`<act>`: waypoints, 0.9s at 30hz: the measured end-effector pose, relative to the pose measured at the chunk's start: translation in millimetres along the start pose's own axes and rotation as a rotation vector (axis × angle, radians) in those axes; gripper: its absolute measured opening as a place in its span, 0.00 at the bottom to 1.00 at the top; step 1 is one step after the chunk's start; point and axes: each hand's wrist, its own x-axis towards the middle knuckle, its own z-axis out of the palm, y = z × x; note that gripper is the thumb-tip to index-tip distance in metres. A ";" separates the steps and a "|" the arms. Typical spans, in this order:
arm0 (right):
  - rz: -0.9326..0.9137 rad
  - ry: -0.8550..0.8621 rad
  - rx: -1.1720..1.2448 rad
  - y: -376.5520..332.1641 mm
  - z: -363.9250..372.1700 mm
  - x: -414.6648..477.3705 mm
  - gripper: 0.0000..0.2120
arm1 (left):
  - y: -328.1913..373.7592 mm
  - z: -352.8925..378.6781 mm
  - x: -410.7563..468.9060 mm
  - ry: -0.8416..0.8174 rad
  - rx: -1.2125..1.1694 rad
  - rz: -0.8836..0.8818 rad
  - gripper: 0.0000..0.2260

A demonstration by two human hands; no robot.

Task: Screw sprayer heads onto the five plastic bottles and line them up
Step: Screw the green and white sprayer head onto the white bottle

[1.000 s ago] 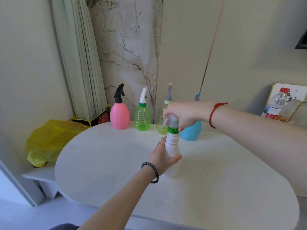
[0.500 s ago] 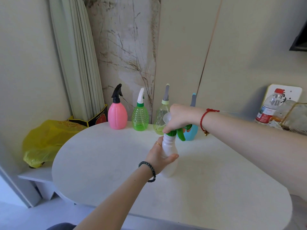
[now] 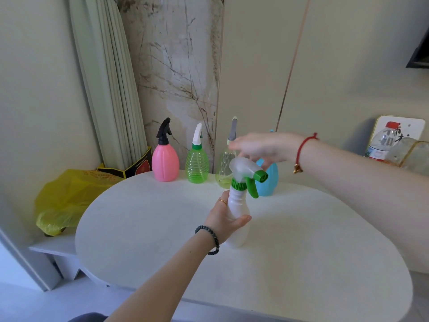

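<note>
My left hand grips a white plastic bottle standing on the white table. On its neck sits a clear sprayer head with a green collar and green trigger pointing right. My right hand hovers just above the head with fingers spread and blurred, holding nothing. Along the table's back edge stand a pink bottle with a black head, a green ribbed bottle with a white head, a pale yellow-green bottle with a grey head, and a blue bottle partly hidden by my right hand.
A yellow plastic bag lies on a low ledge left of the table, beside a black box and a curtain. At the far right stand a water bottle and a clear container.
My right hand has let go of the sprayer head and lifted above it. The head now sits uncovered, its trigger pointing right. The left hand keeps its hold.
</note>
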 end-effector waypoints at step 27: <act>-0.474 0.375 0.976 85.8 92.6 11.3 0.19 | 6.5 -2.8 -5.0 -0.003 0.025 -0.001 0.24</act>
